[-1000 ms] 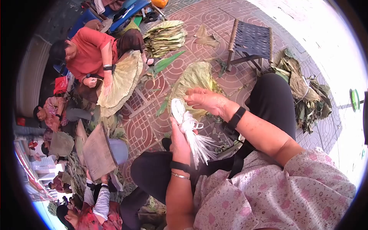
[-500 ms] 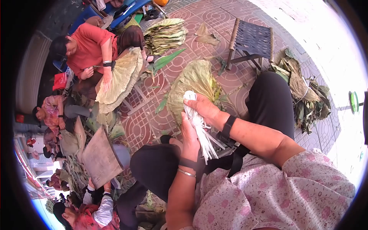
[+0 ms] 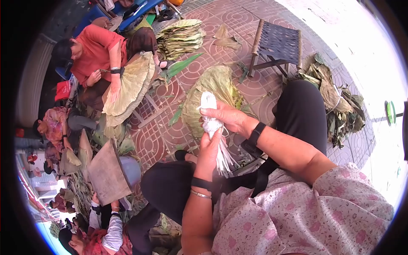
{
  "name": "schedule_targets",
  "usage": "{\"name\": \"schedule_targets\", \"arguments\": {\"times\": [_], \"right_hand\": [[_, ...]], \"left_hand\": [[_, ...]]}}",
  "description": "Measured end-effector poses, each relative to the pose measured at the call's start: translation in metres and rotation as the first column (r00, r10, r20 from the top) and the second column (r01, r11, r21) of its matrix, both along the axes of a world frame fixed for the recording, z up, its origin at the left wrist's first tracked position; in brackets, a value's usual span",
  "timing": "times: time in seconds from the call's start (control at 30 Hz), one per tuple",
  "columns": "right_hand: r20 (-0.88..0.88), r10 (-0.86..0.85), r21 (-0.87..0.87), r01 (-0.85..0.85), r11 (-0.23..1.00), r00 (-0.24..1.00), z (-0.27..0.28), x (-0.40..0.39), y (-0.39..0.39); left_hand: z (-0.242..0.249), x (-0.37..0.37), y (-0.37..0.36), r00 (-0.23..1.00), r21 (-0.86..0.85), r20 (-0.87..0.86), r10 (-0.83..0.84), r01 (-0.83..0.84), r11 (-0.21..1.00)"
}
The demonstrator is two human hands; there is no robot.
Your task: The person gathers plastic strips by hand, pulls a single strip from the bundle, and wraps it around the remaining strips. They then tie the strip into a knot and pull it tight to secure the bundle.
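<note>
A bundle of white strips or cords (image 3: 208, 101), looped at the top and knotted or wrapped at its middle, is held upright over my lap. Its loose ends hang down to the right. My right hand (image 3: 231, 118) closes round the upper part, thumb lying across the front. Lower down, my left hand (image 3: 208, 149) grips the bundle below its wrapped middle, with some fingers hidden behind it. Beyond both hands, on the paving, lies a fan of dried leaves (image 3: 216, 83), partly covered by the bundle and my right hand.
A folding stool (image 3: 278, 44) stands ahead to the right, near a tied heap of dry leaves (image 3: 335, 100). Stacked leaves (image 3: 180, 38) lie farther off. To my left, a person in a red top (image 3: 100, 46) handles large leaves (image 3: 131, 91); another holds a board (image 3: 108, 174).
The bundle has turned more upright, and its wrapped middle now shows between my hands. My left hand has slid slightly lower on it. The view has shifted a little.
</note>
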State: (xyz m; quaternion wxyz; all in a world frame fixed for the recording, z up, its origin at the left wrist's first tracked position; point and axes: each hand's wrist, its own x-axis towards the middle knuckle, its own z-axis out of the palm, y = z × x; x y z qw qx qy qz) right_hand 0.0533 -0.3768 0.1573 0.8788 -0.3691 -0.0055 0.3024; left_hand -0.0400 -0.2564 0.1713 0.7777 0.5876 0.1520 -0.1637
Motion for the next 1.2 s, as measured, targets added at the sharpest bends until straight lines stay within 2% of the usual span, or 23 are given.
{"name": "schedule_targets", "arguments": {"times": [0.13,0.17,0.27,0.3,0.33,0.37,0.4,0.43,0.47,0.53,0.6,0.67,0.7,0.73,0.8,0.93,0.97,1.0,1.07,1.1,1.13,1.17,1.2], "right_hand": [[0.052,-0.115,-0.091,0.119,0.989,0.992,-0.004,-0.008,0.009],[0.072,-0.172,-0.171,0.182,0.968,0.982,-0.002,-0.011,0.012],[0.181,-0.194,-0.358,0.248,0.9,0.964,0.005,-0.016,0.014],[0.202,-0.201,-0.366,0.264,0.892,0.959,0.003,-0.015,0.015],[0.219,-0.198,-0.365,0.268,0.891,0.955,0.002,-0.015,0.016],[0.235,-0.176,-0.431,0.265,0.863,0.956,0.001,-0.014,0.015],[0.238,-0.188,-0.358,0.266,0.895,0.953,-0.008,-0.011,0.015],[0.236,-0.181,-0.349,0.257,0.901,0.955,-0.006,-0.01,0.013],[0.175,-0.148,-0.266,0.191,0.945,0.973,-0.005,-0.007,0.009],[0.115,-0.031,-0.238,0.058,0.969,0.993,0.0,-0.002,0.003],[0.049,0.079,-0.144,-0.072,0.987,0.996,0.008,-0.003,-0.001],[0.112,0.114,-0.21,-0.089,0.974,0.987,0.002,-0.005,0.003],[0.131,0.077,-0.234,-0.045,0.971,0.988,-0.003,-0.009,0.007],[0.153,0.036,-0.258,0.005,0.966,0.988,-0.008,-0.014,0.011],[0.19,-0.015,-0.311,0.075,0.948,0.982,-0.011,-0.019,0.016],[0.27,-0.068,-0.389,0.174,0.905,0.96,-0.004,-0.021,0.021],[0.32,-0.08,-0.402,0.211,0.891,0.944,-0.002,-0.018,0.02],[0.367,-0.088,-0.414,0.248,0.876,0.926,-0.001,-0.014,0.018],[0.528,0.025,-0.543,0.314,0.779,0.849,-0.005,-0.005,0.012],[0.6,0.09,-0.584,0.358,0.728,0.795,-0.003,-0.004,0.01],[0.659,0.158,-0.616,0.407,0.675,0.735,-0.001,-0.006,0.01],[0.626,0.271,-0.693,0.362,0.624,0.732,-0.003,-0.01,0.011],[0.612,0.324,-0.711,0.322,0.626,0.722,0.003,-0.021,0.017]], "left_hand": [[-0.026,-0.002,0.005,0.997,0.127,0.028,-0.065,0.061,0.99],[-0.027,0.0,0.003,0.994,0.164,0.05,-0.094,0.085,0.983],[-0.024,-0.001,-0.004,0.986,0.402,0.122,-0.112,0.054,0.914],[-0.03,0.0,-0.005,0.989,0.429,0.114,-0.092,0.035,0.902],[-0.047,0.002,-0.002,0.976,0.351,0.192,-0.105,0.032,0.936],[-0.047,0.002,-0.002,0.963,0.178,0.25,-0.099,0.055,0.983],[-0.044,0.004,0.003,0.96,0.131,0.228,-0.163,0.136,0.982],[-0.034,0.003,0.004,0.957,0.107,0.24,-0.163,0.141,0.984],[-0.024,0.001,0.006,0.972,0.031,0.191,-0.134,0.13,0.991],[-0.026,0.005,0.011,0.978,0.0,0.201,-0.048,0.049,0.999],[-0.039,0.007,0.019,0.996,-0.073,0.085,0.003,0.004,0.997],[-0.055,0.009,0.016,0.989,0.105,0.142,0.04,-0.055,0.993],[-0.063,0.009,0.013,0.984,0.227,0.179,0.028,-0.068,0.972],[-0.075,0.01,0.006,0.952,0.264,0.3,0.06,-0.143,0.954],[-0.058,0.002,0.003,0.955,0.425,0.293,0.049,-0.176,0.888],[-0.049,0.002,0.008,0.967,0.431,0.255,0.004,-0.118,0.895],[-0.045,0.004,0.011,0.984,0.513,0.176,-0.04,-0.057,0.856],[-0.056,0.007,0.011,0.963,0.519,0.267,0.041,-0.179,0.836],[-0.077,0.012,0.007,0.879,0.497,0.437,0.189,-0.411,0.764],[-0.037,0.008,0.017,0.943,0.264,0.233,0.236,-0.295,0.918],[-0.017,0.006,0.023,0.956,0.166,0.197,0.22,-0.253,0.953],[-0.002,0.004,0.028,0.967,0.063,0.163,0.197,-0.21,0.976],[0.004,0.004,0.031,0.976,-0.043,0.133,0.171,-0.167,0.985]]}}
